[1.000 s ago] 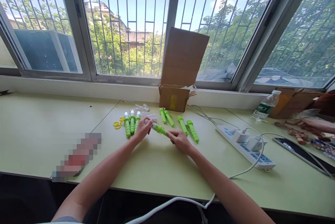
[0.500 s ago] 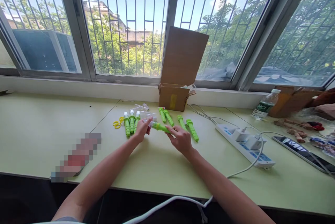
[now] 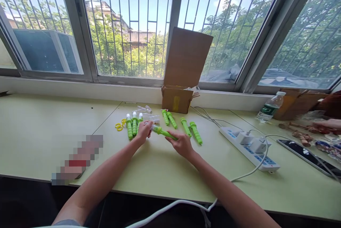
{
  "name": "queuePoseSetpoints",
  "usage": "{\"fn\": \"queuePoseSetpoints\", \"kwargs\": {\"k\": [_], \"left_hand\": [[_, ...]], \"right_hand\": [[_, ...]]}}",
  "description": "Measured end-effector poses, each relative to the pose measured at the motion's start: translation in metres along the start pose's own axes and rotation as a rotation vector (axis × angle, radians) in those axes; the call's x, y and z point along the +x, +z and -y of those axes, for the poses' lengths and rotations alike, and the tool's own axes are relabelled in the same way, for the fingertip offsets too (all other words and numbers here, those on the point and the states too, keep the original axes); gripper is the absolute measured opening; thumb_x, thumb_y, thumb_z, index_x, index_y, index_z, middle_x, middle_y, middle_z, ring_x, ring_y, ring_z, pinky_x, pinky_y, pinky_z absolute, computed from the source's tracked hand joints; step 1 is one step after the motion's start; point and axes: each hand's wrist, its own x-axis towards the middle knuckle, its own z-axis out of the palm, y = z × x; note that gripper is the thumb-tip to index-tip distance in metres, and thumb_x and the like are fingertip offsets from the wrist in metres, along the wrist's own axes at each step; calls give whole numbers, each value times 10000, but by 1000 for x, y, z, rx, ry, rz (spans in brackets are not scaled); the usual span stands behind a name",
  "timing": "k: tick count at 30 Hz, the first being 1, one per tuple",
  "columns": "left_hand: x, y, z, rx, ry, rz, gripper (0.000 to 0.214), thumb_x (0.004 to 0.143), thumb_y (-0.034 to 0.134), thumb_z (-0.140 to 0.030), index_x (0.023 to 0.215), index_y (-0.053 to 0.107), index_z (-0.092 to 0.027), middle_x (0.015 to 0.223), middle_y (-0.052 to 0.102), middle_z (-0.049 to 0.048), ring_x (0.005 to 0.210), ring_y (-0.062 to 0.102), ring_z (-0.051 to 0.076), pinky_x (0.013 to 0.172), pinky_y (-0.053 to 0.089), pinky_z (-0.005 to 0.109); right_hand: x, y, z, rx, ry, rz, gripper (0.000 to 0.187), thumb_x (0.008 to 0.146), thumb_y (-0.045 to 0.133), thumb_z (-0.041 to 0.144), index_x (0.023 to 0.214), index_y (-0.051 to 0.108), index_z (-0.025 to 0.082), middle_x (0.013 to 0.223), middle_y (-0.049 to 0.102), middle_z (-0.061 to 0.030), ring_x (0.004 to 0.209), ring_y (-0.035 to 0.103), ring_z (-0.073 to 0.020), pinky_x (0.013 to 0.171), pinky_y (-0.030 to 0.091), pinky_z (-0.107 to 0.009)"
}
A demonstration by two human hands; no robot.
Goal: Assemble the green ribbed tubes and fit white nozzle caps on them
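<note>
Both of my hands are on one green plastic tube (image 3: 161,130) with a clear end, held tilted just above the table. My left hand (image 3: 144,131) has its fingers closed around the clear end at the upper left. The green end is gripped by my right hand (image 3: 182,143), its thumb and fingers pinching the sides. Left of this, several green ribbed tubes with clear, white-tipped tops (image 3: 129,128) lie side by side. Beyond and right of my right hand are more green tubes without clear tops (image 3: 196,134). Clear plastic pieces (image 3: 151,117) lie just past my left hand.
Yellow-handled scissors (image 3: 120,125) lie at the left. An open cardboard box (image 3: 174,100) stands by the window. On the right are a white power strip (image 3: 250,148) with cables, a bottle (image 3: 271,107), a phone (image 3: 309,157) and another person's hand (image 3: 329,124).
The held tube's green end has dipped slightly, and my right hand has moved a little down with it. Another person's hand has come into view at the right edge.
</note>
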Motion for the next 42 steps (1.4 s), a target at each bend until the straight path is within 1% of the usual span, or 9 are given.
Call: {"fn": "queuePoseSetpoints", "kwargs": {"k": [7,13,18,20,23,27,32,38,42], "left_hand": [[1,0,2,29,10,-18,234,712,544,-336,573,437,-181,323,341,-83,250,276,58,289,187,193],[-2,0,-2,42,50,-10,201,709,529,-319,582,465,-177,324,350,-82,247,274,54,281,178,187],[-6,0,-7,41,104,8,207,715,539,-323,588,483,-169,351,378,-80,254,298,48,282,187,174],[-5,-1,-7,42,120,19,225,722,547,-334,586,477,-168,353,381,-80,256,305,46,284,190,170],[-4,-2,-6,50,136,39,265,735,565,-379,603,473,-168,368,413,-73,266,336,50,286,210,165],[-3,-1,-6,56,114,50,315,710,628,-453,684,507,-163,386,462,-64,298,403,68,313,296,170],[-3,1,-7,23,-30,119,416,665,682,-518,818,548,-155,483,557,-26,343,476,88,345,357,189],[-3,1,-5,27,-270,127,432,723,594,-589,675,494,-172,422,469,-38,313,421,79,340,321,201],[-2,1,-1,53,-234,99,356,761,573,-483,613,470,-176,387,448,-32,298,382,79,333,268,208]], "right_hand": [[6,-5,5,456,181,213,494,760,577,539,1055,713,166,747,667,-27,660,536,-179,568,399,-266],[6,-11,8,718,351,391,518,746,600,559,1039,703,145,491,369,65,459,238,-60,433,189,-214],[7,-17,6,797,499,521,600,726,606,597,1141,651,166,513,397,66,414,178,-47,388,101,-222],[7,-17,5,749,467,519,586,745,579,603,1135,656,172,510,421,58,409,195,-52,386,125,-220],[5,-11,3,543,287,370,514,790,536,583,1074,696,186,537,517,26,441,332,-78,427,239,-220],[3,-3,-6,148,102,119,432,809,553,521,1103,690,235,861,705,-37,665,571,-167,572,383,-250],[4,-6,-20,-263,-62,-39,348,869,527,425,1160,654,282,902,702,-60,752,595,-179,610,367,-252],[5,-12,-19,-455,-294,-56,316,915,475,361,1159,654,271,849,676,-80,764,566,-175,624,323,-257],[4,-12,-14,-476,-307,-4,380,906,453,463,1148,662,258,811,677,-84,689,561,-162,596,295,-258]]}}
